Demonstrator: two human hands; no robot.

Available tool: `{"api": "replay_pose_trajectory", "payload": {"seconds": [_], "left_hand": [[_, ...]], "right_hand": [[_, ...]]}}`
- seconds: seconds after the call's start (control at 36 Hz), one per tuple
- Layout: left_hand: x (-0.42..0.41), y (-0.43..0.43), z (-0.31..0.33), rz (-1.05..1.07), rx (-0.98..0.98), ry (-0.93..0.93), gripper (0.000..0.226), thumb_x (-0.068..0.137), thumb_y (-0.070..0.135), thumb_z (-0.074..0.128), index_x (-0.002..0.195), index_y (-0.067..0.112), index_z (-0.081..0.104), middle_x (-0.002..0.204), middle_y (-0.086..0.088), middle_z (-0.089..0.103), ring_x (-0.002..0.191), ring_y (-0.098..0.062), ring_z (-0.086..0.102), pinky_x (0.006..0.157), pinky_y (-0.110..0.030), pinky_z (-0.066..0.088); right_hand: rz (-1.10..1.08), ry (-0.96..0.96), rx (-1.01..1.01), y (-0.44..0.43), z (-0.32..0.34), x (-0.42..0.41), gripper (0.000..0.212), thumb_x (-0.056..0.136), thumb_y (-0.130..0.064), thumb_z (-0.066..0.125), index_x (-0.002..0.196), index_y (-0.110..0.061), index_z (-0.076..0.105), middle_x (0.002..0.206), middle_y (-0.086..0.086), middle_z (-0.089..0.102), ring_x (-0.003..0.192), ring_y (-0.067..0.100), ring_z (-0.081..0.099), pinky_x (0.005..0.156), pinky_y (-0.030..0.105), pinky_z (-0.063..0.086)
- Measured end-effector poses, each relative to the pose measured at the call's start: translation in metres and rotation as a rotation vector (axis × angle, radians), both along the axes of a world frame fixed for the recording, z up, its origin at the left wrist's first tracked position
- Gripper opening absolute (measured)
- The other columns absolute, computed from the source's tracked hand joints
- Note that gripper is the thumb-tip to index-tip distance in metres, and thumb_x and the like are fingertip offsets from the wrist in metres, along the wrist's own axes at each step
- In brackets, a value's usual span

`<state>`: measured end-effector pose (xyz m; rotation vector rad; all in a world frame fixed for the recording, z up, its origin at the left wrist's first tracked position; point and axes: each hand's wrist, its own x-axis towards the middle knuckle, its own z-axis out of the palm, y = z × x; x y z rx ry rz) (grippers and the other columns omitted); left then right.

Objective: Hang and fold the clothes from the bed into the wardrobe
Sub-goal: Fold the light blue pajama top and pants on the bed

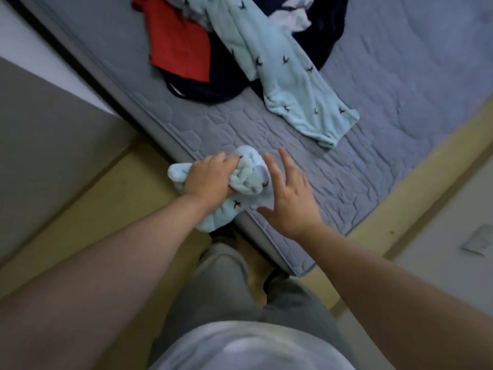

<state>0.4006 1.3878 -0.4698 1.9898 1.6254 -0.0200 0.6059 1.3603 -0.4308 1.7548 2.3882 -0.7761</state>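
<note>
Left grip (210,180): fingers curled round blue fleece bundle (249,177), lower centre, at bed (373,161) corner.
Right grip (290,201): fingers spread, holds nothing, just beside bundle.
Do well: spread bundle flat on bed, find edges w/ both grips before folding.
Pile: red top (176,41), long blue fleece piece (288,76), upper centre.
Hidden: wardrobe out of frame; pile cut off at top; bundle's type unclear.

A yellowish floor (120,209) borders a grey panel (53,142).
</note>
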Motion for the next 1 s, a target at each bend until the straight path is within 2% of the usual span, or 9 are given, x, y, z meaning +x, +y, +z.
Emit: {"api": "replay_pose_trajectory", "payload": {"seconds": [0.19,0.31,0.39,0.53,0.61,0.69,0.81,0.92,1.0], "left_hand": [[-0.030,-0.047,0.126,-0.155,0.163,0.018,0.031,0.085,0.035,0.065,0.105,0.013,0.059,0.092,-0.008,0.060,0.078,-0.030,0.061,0.067,-0.043,0.047],[-0.034,-0.089,0.181,-0.078,0.320,0.036,0.021,0.080,0.022,0.069,0.089,0.010,0.054,0.079,-0.008,0.061,0.066,-0.029,0.061,0.060,-0.043,0.049],[-0.026,-0.137,0.215,-0.053,0.525,0.095,0.013,0.083,0.019,0.055,0.077,0.008,0.055,0.068,-0.009,0.060,0.056,-0.027,0.059,0.054,-0.041,0.051],[0.010,-0.240,0.260,0.262,0.577,0.066,0.009,0.088,0.010,0.061,0.092,0.003,0.065,0.086,-0.008,0.068,0.077,-0.021,0.067,0.078,-0.032,0.052],[0.024,-0.303,0.287,0.588,0.314,-0.034,0.069,0.065,0.047,0.085,0.122,0.028,0.053,0.108,0.018,0.061,0.096,0.001,0.062,0.076,-0.021,0.053],[0.029,-0.364,0.314,0.641,0.203,-0.001,0.114,0.041,0.069,0.084,0.140,0.048,0.032,0.127,0.031,0.047,0.114,0.011,0.045,0.089,-0.012,0.042],[0.029,-0.436,0.348,0.646,0.154,0.204,0.126,0.036,0.077,0.078,0.145,0.053,0.019,0.130,0.028,0.045,0.118,0.004,0.041,0.101,-0.022,0.033],[0.020,-0.501,0.368,0.729,0.131,0.338,0.130,0.032,0.077,0.077,0.142,0.059,0.009,0.120,0.033,0.037,0.107,0.005,0.032,0.090,-0.016,0.024],[0.007,-0.545,0.379,0.852,0.075,0.384,0.138,0.032,0.080,0.074,0.148,0.054,0.004,0.138,0.024,0.038,0.125,-0.007,0.038,0.098,-0.026,0.030]], "right_hand": [[0.141,0.197,-0.087,-0.005,0.080,-0.032,0.121,0.070,-0.059,0.079,0.157,-0.034,-0.001,0.166,0.002,0.000,0.152,0.025,0.013,0.115,0.049,0.030],[0.332,0.307,-0.050,-0.018,0.126,-0.044,0.084,0.073,-0.054,0.077,0.140,-0.020,0.040,0.161,0.004,0.025,0.144,0.024,0.031,0.107,0.044,0.039],[0.525,0.317,0.037,-0.037,0.156,-0.040,0.057,0.073,-0.046,0.079,0.116,-0.019,0.051,0.127,0.001,0.055,0.124,0.027,0.047,0.092,0.041,0.044],[0.699,0.437,0.076,-0.095,0.204,-0.023,0.036,0.076,-0.031,0.075,0.104,-0.016,0.059,0.110,0.001,0.054,0.088,0.025,0.058,0.063,0.038,0.049],[0.795,0.487,0.090,-0.131,0.232,-0.019,0.025,0.077,-0.028,0.071,0.096,-0.016,0.059,0.101,0.003,0.053,0.079,0.026,0.058,0.061,0.043,0.051],[0.927,0.493,0.114,-0.164,0.259,-0.023,0.024,0.078,-0.028,0.069,0.096,-0.020,0.057,0.095,0.000,0.052,0.077,0.028,0.057,0.062,0.042,0.050],[1.095,0.495,0.149,-0.210,0.295,-0.039,0.025,0.078,-0.030,0.066,0.100,-0.020,0.058,0.091,-0.002,0.053,0.076,0.028,0.056,0.064,0.041,0.050],[1.209,0.531,0.126,-0.254,0.320,-0.063,0.024,0.079,-0.029,0.066,0.101,-0.020,0.059,0.092,-0.003,0.053,0.073,0.026,0.056,0.064,0.043,0.051],[1.275,0.572,0.083,-0.284,0.332,-0.084,0.022,0.078,-0.025,0.067,0.096,-0.019,0.057,0.091,-0.004,0.053,0.071,0.027,0.057,0.064,0.042,0.050]]}}
